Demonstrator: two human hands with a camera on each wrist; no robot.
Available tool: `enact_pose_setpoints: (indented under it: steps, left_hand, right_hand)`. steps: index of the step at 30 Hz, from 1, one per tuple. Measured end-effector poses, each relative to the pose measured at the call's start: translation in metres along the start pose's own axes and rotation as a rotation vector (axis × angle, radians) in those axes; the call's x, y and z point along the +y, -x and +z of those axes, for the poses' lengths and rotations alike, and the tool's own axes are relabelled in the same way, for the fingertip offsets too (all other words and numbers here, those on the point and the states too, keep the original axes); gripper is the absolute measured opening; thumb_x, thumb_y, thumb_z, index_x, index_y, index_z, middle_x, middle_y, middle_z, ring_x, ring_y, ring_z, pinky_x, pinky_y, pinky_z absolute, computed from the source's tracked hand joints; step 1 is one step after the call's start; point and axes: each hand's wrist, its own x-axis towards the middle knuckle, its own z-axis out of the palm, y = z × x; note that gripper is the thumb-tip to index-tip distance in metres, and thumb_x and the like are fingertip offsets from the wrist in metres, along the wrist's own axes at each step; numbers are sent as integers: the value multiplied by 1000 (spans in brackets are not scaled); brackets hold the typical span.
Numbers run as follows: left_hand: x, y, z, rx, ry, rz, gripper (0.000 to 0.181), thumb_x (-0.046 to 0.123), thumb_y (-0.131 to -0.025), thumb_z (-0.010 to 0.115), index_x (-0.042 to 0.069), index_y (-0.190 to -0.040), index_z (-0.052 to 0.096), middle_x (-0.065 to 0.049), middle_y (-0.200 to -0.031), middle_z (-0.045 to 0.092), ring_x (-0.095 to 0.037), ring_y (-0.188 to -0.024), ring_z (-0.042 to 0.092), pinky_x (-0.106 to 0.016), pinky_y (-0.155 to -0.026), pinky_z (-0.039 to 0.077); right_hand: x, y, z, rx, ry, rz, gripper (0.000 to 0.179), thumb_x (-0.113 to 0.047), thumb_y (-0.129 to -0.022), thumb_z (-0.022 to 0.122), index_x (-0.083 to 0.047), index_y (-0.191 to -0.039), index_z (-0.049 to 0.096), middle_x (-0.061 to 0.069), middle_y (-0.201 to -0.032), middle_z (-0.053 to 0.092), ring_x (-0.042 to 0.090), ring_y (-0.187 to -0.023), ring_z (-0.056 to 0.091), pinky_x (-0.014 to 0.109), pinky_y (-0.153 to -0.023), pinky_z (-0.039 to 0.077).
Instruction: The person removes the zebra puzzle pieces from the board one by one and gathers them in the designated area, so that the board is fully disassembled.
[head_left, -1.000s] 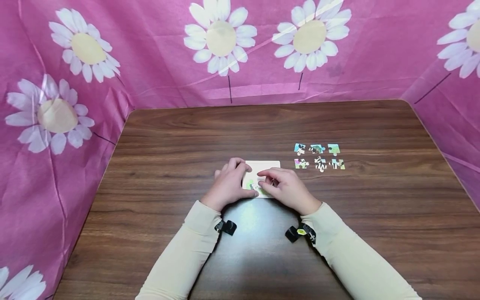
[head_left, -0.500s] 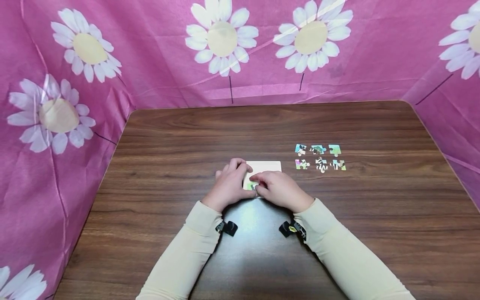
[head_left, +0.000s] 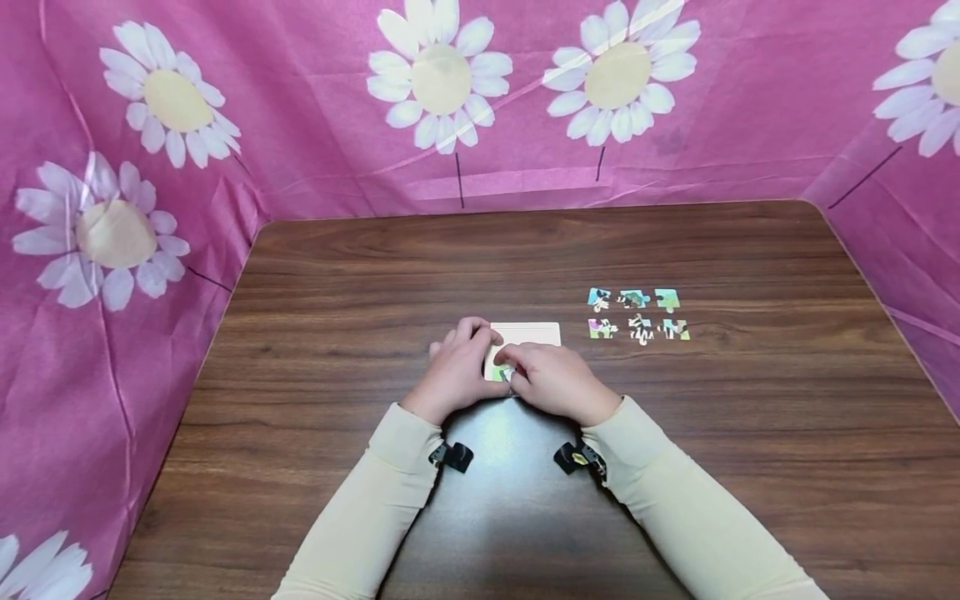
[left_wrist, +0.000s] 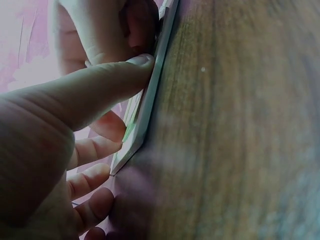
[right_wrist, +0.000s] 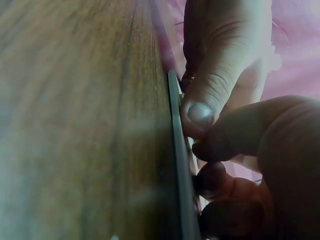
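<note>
Gripping puzzle board (head_left: 527,332), left hand (head_left: 457,368); right hand (head_left: 553,379) bent at green piece (head_left: 498,373), hold unclear; slanted push could tip piece loose.

We see a brown wood-grain table (head_left: 337,275) — on it lie six puzzle pieces (head_left: 633,298), in two rows of three, and beside them a pale board (head_left: 532,332), seemingly flat though partly covered.

The left sleeve (head_left: 360,508) and right sleeve (head_left: 705,508), entering from the lower edge of the frame, are long, cream-coloured and lightly creased. Each ends at the wrist, where a compact black unit is mounted: left unit (head_left: 459,457), right unit (head_left: 567,458). The latter's mount bears a yellow marking (head_left: 579,458).
</note>
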Motion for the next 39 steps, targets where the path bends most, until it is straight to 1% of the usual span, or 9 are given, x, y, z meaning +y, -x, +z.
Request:
enact_pose_setpoints:
  steps: [3, 6, 10, 14, 17, 20, 23, 29, 39]
  left_hand:
    - [0, 1, 0, 0, 5, -1, 58, 37, -68, 83, 18, -119, 62, -8, -139, 45, -33, -120, 50, -50, -87, 34]
    - [0, 1, 1, 2, 6, -2, 57, 38, -68, 83, 19, -118, 62, -8, -139, 45, -33, -120, 50, -50, -87, 34]
    - [0, 1, 1, 6, 8, -3, 53, 38, -68, 83, 20, -113, 61, -7, -139, 45, -32, -120, 50, -49, -87, 33]
    - [0, 0, 1, 8, 7, 2, 44, 38, -68, 83, 21, -100, 59, -7, -140, 45, -33, -120, 50, -49, -86, 33]
    - [0, 0, 1, 0, 2, 19, 35, 37, -69, 82, 20, -87, 57, -7, -142, 44, -33, -119, 50, -49, -86, 33]
    - [-1, 0, 1, -13, 5, 43, 27, 35, -72, 80, 22, -74, 57, -7, -147, 43, -32, -118, 50, -50, -86, 32]
    - [-3, 0, 0, -28, 45, 62, 23, 33, -78, 76, 24, -67, 58, -6, -152, 42, -31, -117, 50, -52, -87, 30]
    - [-5, -1, -5, -48, 124, 80, 22, 26, -86, 66, 20, -66, 58, -8, -154, 42, -36, -119, 50, -58, -90, 29]
    - [-7, -1, -9, -75, 114, 60, 23, 24, -87, 60, 19, -65, 54, -7, -157, 39, -36, -119, 50, -56, -89, 30]
  right_hand:
    - [-1, -2, 0, -14, 24, 7, 28, -14, -86, 60, -19, -112, 66, -5, -93, 69, 17, -76, 62, 39, -61, 47]
    - [-1, -4, 1, -22, 36, 16, 27, -14, -84, 60, -20, -111, 63, -5, -86, 66, 17, -71, 60, 38, -56, 45]
    - [-1, -3, 0, -7, 17, 24, 27, -14, -83, 61, -20, -109, 61, -7, -74, 58, 17, -65, 56, 37, -53, 42]
    - [0, -2, -1, 17, -12, 33, 26, -13, -81, 60, -20, -106, 58, -10, -69, 52, 15, -61, 53, 36, -51, 39]
    - [1, -1, 0, 34, -38, 41, 25, -13, -81, 61, -21, -105, 57, -11, -69, 52, 13, -60, 51, 35, -51, 39]
    - [3, 0, 2, 58, -79, 52, 24, -13, -82, 62, -21, -104, 58, -12, -70, 52, 11, -60, 50, 33, -52, 38]
    - [5, 0, 4, 87, -116, 68, 24, -13, -83, 63, -20, -105, 58, -12, -70, 51, 9, -58, 48, 32, -52, 37]
    - [6, 2, 7, 132, -137, 88, 28, -14, -81, 64, -17, -108, 59, -13, -70, 51, 7, -56, 46, 31, -52, 37]
    - [6, -1, 8, 117, -159, 83, 26, -16, -83, 67, -15, -108, 62, -13, -71, 52, 5, -59, 47, 30, -56, 38]
